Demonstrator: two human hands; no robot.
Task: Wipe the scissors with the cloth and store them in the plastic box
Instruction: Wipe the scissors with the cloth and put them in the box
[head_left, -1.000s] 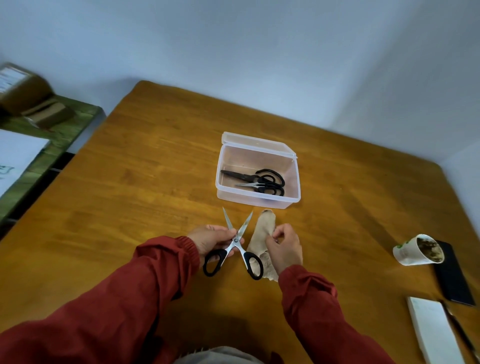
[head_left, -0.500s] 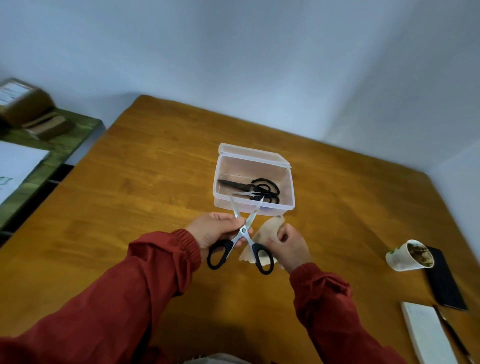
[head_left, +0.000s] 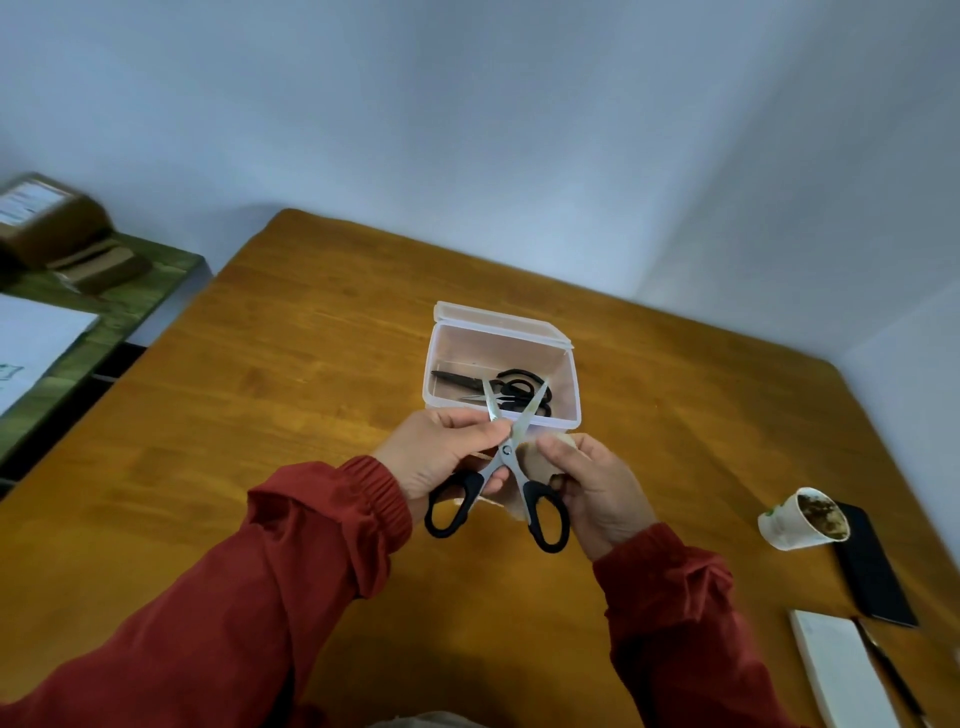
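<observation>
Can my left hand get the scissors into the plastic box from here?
Probably yes. The box stands open just beyond the left hand, lid back, nothing between them, though other scissors already lie inside.

Pale blue-grey walls (head_left: 467, 130) meet in a corner behind a brown wooden table (head_left: 311, 389). At left stands a green shelf (head_left: 130, 291) bearing a cardboard box (head_left: 47, 218) and white paper (head_left: 31, 343).

Left hand (head_left: 441, 460): centre frame, thumb and fingers pinching the scissors (head_left: 506, 450) at the pivot.
Right hand (head_left: 595, 491): just right, curled round the cloth (head_left: 540, 465).
</observation>
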